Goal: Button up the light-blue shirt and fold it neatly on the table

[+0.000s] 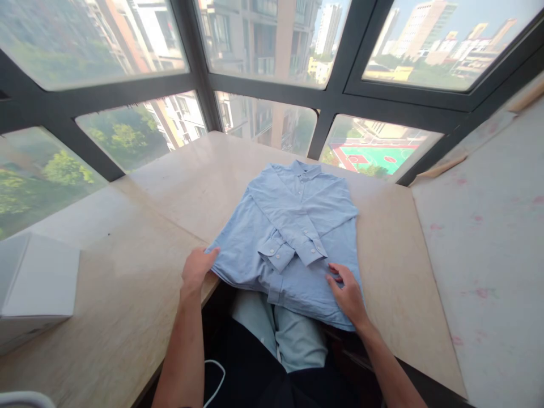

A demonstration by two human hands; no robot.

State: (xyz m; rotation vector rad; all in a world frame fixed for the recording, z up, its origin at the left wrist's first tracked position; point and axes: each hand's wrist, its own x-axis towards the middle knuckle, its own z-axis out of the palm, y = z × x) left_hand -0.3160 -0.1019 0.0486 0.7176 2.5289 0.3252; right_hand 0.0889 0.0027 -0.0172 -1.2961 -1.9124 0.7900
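A light blue button-up shirt (293, 209) lies front up on the stone window ledge, collar toward the windows. Both sleeves are folded across its front, with the buttoned cuffs crossing near the middle. The hem hangs slightly over the ledge's front edge, above my lap. At the shirt's lower left corner, my left hand (199, 266) pinches the fabric between thumb and fingers. My right hand (347, 292) rests on or just over the lower right part of the shirt, its fingers bent and apart, holding nothing that I can see.
A white box (40, 277) stands on the ledge (123, 272) at the left. Part of a white curved object (25, 399) shows at the bottom left corner. Dark-framed windows (272, 90) close off the far side, and a flower-patterned wall (480, 243) bounds the right.
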